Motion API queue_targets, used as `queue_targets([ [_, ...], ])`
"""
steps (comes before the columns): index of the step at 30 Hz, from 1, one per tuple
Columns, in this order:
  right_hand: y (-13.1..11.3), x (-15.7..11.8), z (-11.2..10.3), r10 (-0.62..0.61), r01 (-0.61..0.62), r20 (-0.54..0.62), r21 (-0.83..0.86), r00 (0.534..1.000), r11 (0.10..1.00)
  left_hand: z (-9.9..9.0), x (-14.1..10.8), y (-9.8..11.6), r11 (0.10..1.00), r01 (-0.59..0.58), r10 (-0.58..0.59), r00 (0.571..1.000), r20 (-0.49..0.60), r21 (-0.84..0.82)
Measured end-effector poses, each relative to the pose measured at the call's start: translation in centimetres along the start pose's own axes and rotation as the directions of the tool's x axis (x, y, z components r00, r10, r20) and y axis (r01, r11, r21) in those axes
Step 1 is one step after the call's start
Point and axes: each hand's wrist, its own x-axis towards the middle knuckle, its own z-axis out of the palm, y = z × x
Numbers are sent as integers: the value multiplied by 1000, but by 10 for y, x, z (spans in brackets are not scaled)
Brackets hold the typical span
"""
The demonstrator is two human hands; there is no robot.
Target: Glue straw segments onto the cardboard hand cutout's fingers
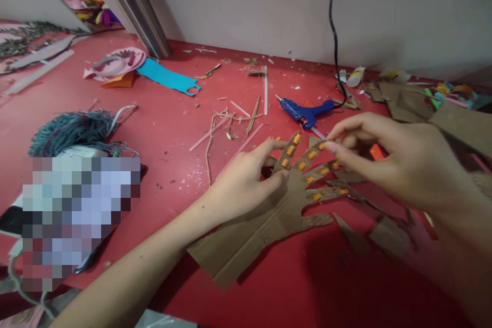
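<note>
Pinching at the second cardboard digit's tip, the right hand [400, 161] has its grip of thumb and forefinger drawn together beside an orange piece [322, 146]; whether anything sits between the fingertips, I cannot tell. The left hand's [246, 179] grip is clamped on the cardboard hand cutout [269, 220], thumb and bent fingers about the base of its topmost digit. The cutout lies on the red worktop [326, 287], mid-picture and a little low, its digits fanned between 1 and 3 o'clock of its palm.

Four of the five digits carry small orange pieces, so the work on them looks well advanced. Counting clockwise from the top, the first three show three pieces each and the fourth shows two, with a wide gap between them. The lowest digit [319, 220], towards 3 o'clock, is bare, and so is the palm.

Around the cutout, the blue glue gun [292, 107] lies just off at 1 o'clock, its nozzle pointing up and left. Cardboard offcuts [390, 236] are scattered at 3 o'clock. Twine [210, 148] trails at 11 o'clock, with a teal yarn bundle [77, 130] well apart at 10 o'clock.
</note>
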Motion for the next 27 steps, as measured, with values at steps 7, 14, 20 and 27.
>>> queue_targets([
  [7,-17,-4,24,-176,179,49,-73,983,981,3,-1,-1,998,-35,36,999,18,-61],
  [14,-15,-5,28,-292,297,58,-119,955,947,3,-2,0,990,-75,69,996,47,119],
  [20,-21,-1,23,-418,413,38,-258,907,873,4,-5,2,972,-115,104,993,61,203],
  [27,-27,1,23,-416,441,150,-382,897,812,6,-3,-2,976,-109,94,992,87,190],
])
